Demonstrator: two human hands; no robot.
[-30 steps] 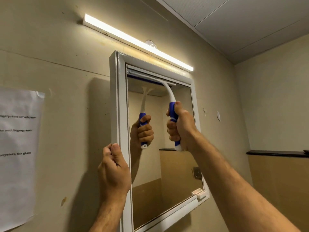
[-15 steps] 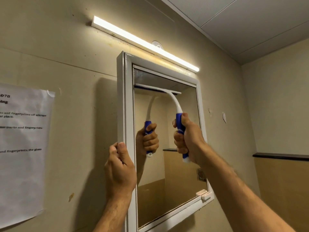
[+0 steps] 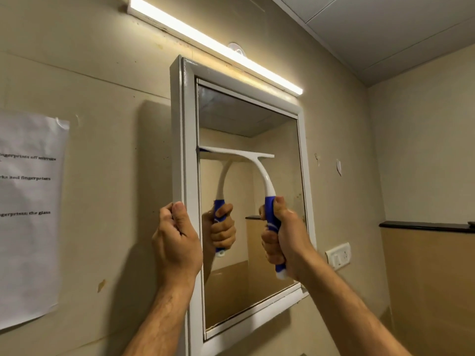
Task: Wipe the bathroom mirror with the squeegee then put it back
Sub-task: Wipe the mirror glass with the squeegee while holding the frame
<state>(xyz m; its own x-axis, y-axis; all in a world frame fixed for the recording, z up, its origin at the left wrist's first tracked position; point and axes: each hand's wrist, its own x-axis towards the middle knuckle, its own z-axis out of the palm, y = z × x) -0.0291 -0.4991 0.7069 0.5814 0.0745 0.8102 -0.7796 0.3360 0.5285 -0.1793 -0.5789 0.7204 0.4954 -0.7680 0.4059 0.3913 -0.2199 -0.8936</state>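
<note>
A white-framed bathroom mirror (image 3: 246, 201) is filling the centre of the frame under a strip light (image 3: 213, 47), with a printed notice (image 3: 28, 214) hanging at far left. The squeegee (image 3: 257, 176) is lying with its blade flat across the left part of the glass, about a third of the way down. The right hand (image 3: 285, 240) is wrapping its fingers round the blue handle at centre right, while the left hand (image 3: 177, 240), fingers curled, is gripping the frame's left edge. Doing this stroke well likely means keeping even pressure and a level blade to the bottom rail; whether the glass is wet is hard to tell.
</note>
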